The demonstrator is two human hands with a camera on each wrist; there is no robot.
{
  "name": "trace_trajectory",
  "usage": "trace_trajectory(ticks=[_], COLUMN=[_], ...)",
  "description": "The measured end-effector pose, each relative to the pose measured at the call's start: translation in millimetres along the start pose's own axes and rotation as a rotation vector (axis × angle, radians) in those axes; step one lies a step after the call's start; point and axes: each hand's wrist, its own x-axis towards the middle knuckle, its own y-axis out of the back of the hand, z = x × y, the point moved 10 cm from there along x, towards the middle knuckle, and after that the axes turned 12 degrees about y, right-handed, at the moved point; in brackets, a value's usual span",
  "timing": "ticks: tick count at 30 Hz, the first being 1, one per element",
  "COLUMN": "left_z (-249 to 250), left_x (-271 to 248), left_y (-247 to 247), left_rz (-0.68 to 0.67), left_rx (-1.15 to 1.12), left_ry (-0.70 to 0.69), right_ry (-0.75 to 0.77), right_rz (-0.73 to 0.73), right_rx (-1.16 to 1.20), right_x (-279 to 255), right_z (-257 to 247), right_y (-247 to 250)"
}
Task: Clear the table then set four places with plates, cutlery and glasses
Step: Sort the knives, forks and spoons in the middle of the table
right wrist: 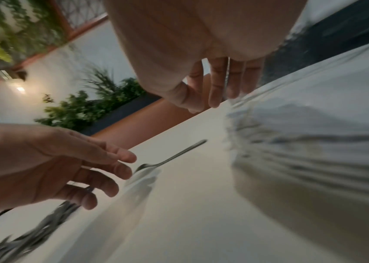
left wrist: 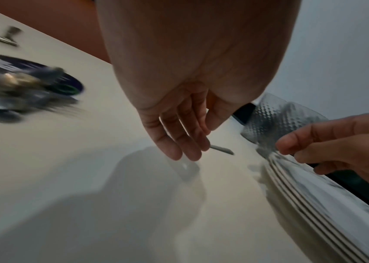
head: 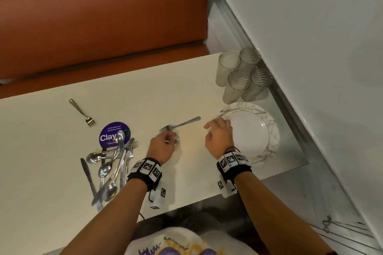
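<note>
A silver fork [head: 180, 125] lies alone on the cream table [head: 145, 93], tines pointing left. My left hand [head: 165, 142] hovers just short of its tines, fingers relaxed and holding nothing; the left wrist view shows those fingers [left wrist: 179, 140] straight above the fork's end [left wrist: 223, 150]. My right hand [head: 217, 132] hangs at the left rim of a stack of white gold-veined plates [head: 259, 130], fingers loose and holding nothing. In the right wrist view its fingers [right wrist: 215, 85] point down beside the plates [right wrist: 314, 142], with the fork [right wrist: 174, 156] and my left hand [right wrist: 66, 165] nearby.
Several ribbed glasses [head: 242, 74] stand clustered behind the plates at the table's right end. A pile of spoons, forks and knives [head: 112, 163] lies at the left, partly over a round purple sticker [head: 113, 133]. A brass-coloured fork [head: 83, 112] lies beyond it. An orange bench [head: 103, 26] runs along the far side.
</note>
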Motion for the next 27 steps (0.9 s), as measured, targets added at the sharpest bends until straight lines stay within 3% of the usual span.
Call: trace_trajectory(ticks=[3,8,14,22,27], left_z=[-32,-90,-149,-171,-157], left_x=[-4,-7,-1,15,6], left_y=[52,131,199,224,200], left_rz=[0.063,0.168,0.196,0.132,0.075], left_rx=[-0.014,-0.053,-0.137,0.055,0.338], left_ry=[0.012,0.08,0.151,0.042,-0.138], right_ry=[0.109,0.248,0.232,0.107,0.007], right_rz=[-0.148,-0.26,-0.403,-0.548,-0.55], right_rx=[0.046,0.175,0.173,-0.195,-0.196], right_x=[17,34,55,64,61], right_z=[-57,-149,-224,-242,-242], right_y=[-45,-107,-169,-218,-224])
